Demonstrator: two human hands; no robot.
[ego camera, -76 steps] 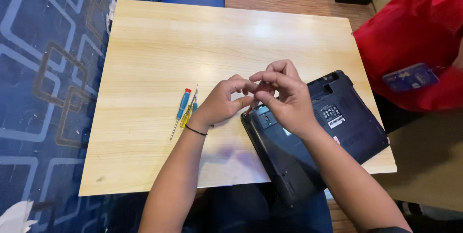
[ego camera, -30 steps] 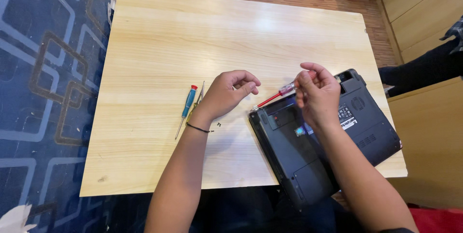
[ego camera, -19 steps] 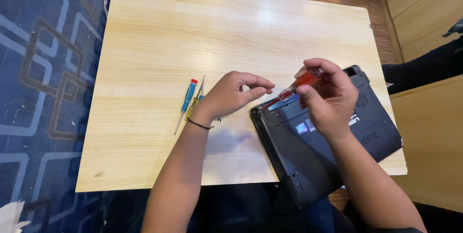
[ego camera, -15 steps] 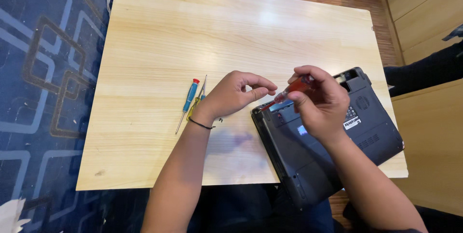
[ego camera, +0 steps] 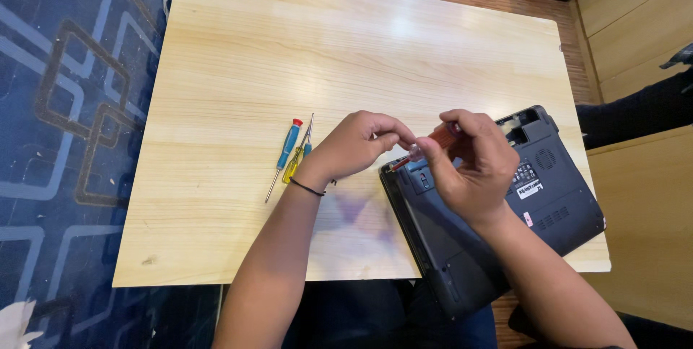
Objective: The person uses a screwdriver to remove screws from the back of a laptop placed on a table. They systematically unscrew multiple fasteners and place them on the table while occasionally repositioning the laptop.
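Pale wooden table stands on blue patterned carpet, bearing an upturned black laptop at its right edge. Right hand grips a red-handled screwdriver, tip at the laptop's corner; left hand, loosely curled and holding nothing visible, meets it there, with two spare screwdrivers just beside.

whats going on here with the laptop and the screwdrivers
A person is working on a dark laptop that lies upside down at the table's near right corner. The right hand holds a red-handled screwdriver with its tip at the laptop's top left corner. The left hand rests beside it, fingertips close to the tool. Two more screwdrivers, a blue one and a yellow one, lie on the table left of the hands.
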